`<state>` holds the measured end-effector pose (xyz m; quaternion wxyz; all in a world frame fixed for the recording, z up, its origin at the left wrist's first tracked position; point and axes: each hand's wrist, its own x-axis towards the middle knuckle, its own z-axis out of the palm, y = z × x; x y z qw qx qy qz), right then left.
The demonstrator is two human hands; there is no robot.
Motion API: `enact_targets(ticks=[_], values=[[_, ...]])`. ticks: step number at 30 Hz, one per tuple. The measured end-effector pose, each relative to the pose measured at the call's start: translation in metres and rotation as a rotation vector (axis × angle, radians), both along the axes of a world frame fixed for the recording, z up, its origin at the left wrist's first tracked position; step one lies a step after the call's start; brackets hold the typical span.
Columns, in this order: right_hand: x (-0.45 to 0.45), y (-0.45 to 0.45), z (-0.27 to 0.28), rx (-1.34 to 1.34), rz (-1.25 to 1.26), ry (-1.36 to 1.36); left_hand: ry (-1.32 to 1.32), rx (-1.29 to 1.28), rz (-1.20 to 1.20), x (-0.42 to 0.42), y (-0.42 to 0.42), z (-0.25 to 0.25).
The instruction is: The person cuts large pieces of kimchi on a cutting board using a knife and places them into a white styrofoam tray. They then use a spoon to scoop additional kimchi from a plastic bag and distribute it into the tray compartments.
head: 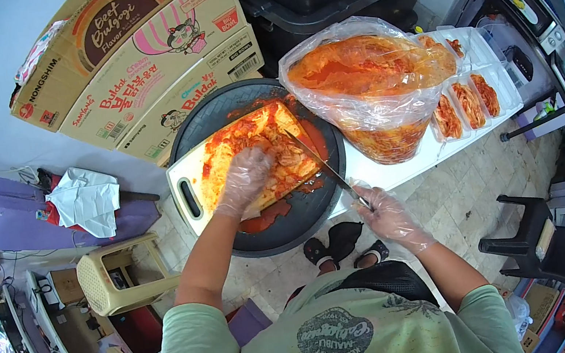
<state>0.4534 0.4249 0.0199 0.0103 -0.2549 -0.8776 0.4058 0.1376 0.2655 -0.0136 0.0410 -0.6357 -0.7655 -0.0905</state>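
Note:
My left hand [247,179], in a transparent plastic glove, curls its fingers over a pile of red-sauced cabbage kimchi [287,151]. That pile lies on a white cutting board [182,166] stained orange and red. In my right hand [391,217], also gloved, is the handle of a long kitchen knife [335,176]. Its blade slants up and left, with the tip at the kimchi's right side. Beneath the board is a round dark basin or tray [271,242], with red sauce pooled around the board. My left fingertips are partly hidden in the food.
Right of the basin, a large transparent plastic bag of kimchi [376,100] stands on a white table [409,170]. Plastic trays [504,91] with kimchi portions sit beyond it. Cardboard noodle boxes [145,81] rise behind. A cream plastic stool [97,283] and a black chair [543,246] flank me.

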Motion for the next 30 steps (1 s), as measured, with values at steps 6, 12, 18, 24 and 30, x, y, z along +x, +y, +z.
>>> enact_targets(ticks=[6, 12, 18, 24, 30], values=[[-0.018, -0.019, -0.021, 0.043, 0.013, 0.054, -0.313, 0.106, 0.312, -0.015, -0.011, 0.01], [-0.037, -0.048, -0.032, 0.093, 0.068, 0.041, -0.551, 0.101, 0.449, -0.029, -0.035, 0.014], [-0.068, -0.064, -0.063, 0.23, 0.176, 0.21, -0.306, -0.361, 0.441, -0.005, -0.008, 0.013], [-0.093, -0.069, -0.043, 0.157, 0.166, 0.047, -0.394, -0.237, 0.651, 0.006, 0.029, -0.02], [-0.079, -0.028, -0.02, 0.095, 0.187, 0.051, -1.022, 0.119, 0.491, -0.009, 0.002, 0.009]])
